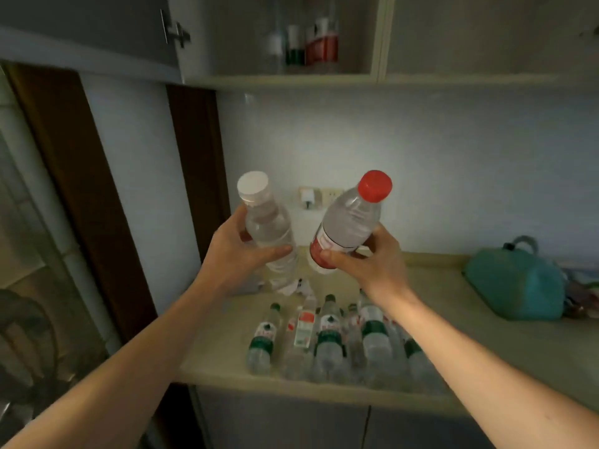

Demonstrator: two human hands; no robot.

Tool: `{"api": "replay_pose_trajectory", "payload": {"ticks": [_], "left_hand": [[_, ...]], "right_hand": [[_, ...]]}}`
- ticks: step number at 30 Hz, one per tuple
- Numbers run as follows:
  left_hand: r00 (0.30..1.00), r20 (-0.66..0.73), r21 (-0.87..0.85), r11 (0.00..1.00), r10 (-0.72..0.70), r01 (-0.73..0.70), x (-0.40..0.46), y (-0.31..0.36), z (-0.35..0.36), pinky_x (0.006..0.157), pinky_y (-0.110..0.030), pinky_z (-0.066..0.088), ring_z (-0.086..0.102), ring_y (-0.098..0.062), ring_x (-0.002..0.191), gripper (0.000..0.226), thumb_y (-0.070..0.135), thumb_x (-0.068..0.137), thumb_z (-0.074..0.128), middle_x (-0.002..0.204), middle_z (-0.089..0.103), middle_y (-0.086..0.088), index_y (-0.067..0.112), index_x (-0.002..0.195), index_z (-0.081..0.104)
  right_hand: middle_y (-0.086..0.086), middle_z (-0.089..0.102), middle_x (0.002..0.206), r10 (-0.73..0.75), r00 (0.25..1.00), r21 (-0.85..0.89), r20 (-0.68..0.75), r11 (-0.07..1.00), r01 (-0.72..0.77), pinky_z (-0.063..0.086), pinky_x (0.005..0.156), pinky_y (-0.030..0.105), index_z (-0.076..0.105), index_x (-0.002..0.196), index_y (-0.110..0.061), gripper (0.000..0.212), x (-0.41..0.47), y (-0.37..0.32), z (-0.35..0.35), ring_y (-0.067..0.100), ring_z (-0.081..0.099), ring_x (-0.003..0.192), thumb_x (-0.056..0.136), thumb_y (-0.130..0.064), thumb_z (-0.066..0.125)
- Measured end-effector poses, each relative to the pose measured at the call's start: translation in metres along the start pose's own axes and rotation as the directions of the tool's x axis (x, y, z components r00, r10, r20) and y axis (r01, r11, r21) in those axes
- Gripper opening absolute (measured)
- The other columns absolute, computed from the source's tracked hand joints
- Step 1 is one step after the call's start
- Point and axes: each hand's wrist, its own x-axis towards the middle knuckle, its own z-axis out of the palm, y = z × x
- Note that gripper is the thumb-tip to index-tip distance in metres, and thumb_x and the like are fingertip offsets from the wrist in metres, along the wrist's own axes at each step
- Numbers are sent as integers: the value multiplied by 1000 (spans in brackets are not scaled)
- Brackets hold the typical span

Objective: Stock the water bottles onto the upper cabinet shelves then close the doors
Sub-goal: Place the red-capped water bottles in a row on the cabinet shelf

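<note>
Clear plastic white-capped bottle [269,228] in left hand [238,251], fingers wrapped round it, and red-capped bottle [348,222] likewise in right hand [363,259], both above the counter [505,345]; advise seating bases upright on cabinet shelf [282,80] above the counter.

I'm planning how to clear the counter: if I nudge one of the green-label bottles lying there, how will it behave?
The green-label bottles lie on their sides on the counter, so a sideways nudge would probably roll one. They lie packed in a row, so it may bump its neighbours. They look like clear, thin plastic, likely to dent under a hard squeeze.
</note>
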Motion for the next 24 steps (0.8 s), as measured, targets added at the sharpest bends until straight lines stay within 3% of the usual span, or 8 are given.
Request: {"api": "replay_pose_trajectory", "payload": {"ticks": [4, 7, 11, 16, 21, 24], "left_hand": [[988, -76, -17, 991, 135, -136, 58, 54, -7, 99, -44, 53, 65, -4, 110, 76, 46, 65, 89, 117, 67, 17, 34, 131, 55], [971, -135, -36, 979, 196, -203, 103, 84, -16, 97, -45, 54, 67, -5, 106, 68, 36, 67, 91, 113, 70, 15, 31, 127, 59], [946, -192, -64, 958, 261, -278, 162, 112, -27, 95, -44, 55, 68, -10, 105, 63, 36, 67, 90, 112, 71, 9, 27, 122, 62], [927, -248, -150, 934, 281, -324, 241, 127, -36, 85, -29, 57, 69, -1, 96, 54, 27, 68, 91, 105, 72, 14, 32, 114, 64], [920, -268, -199, 919, 284, -342, 327, 122, -45, 78, -24, 56, 71, -1, 92, 60, 29, 66, 92, 105, 74, 11, 24, 120, 65], [928, -255, -187, 928, 271, -323, 375, 113, -47, 82, -29, 57, 70, -7, 94, 59, 28, 65, 92, 104, 73, 10, 23, 117, 64]], "right_hand": [[-13, 70, 114, -113, 993, -40, -18, 993, 112, 52, 72, 9, 61, 127, -25, 64, 61, -57, -30, -2, 65, 102, 71, -33, 89], [-17, 71, 110, -176, 982, -22, -63, 984, 175, 49, 68, 3, 62, 123, -29, 59, 101, -91, -44, -7, 64, 98, 70, -32, 89], [-20, 72, 105, -239, 962, -19, -132, 971, 239, 52, 65, 8, 63, 119, -29, 57, 153, -121, -53, -7, 67, 94, 69, -35, 89], [-12, 71, 111, -270, 939, -9, -213, 962, 274, 58, 86, 33, 62, 122, -27, 59, 226, -135, -54, 8, 68, 101, 70, -32, 89], [-16, 72, 104, -319, 908, -25, -272, 946, 324, 61, 83, 32, 63, 111, -35, 52, 304, -145, -42, 6, 71, 96, 67, -29, 90], [-14, 73, 101, -298, 920, -44, -254, 954, 296, 61, 86, 37, 63, 110, -32, 49, 351, -150, -32, 8, 71, 96, 70, -26, 90]]}}
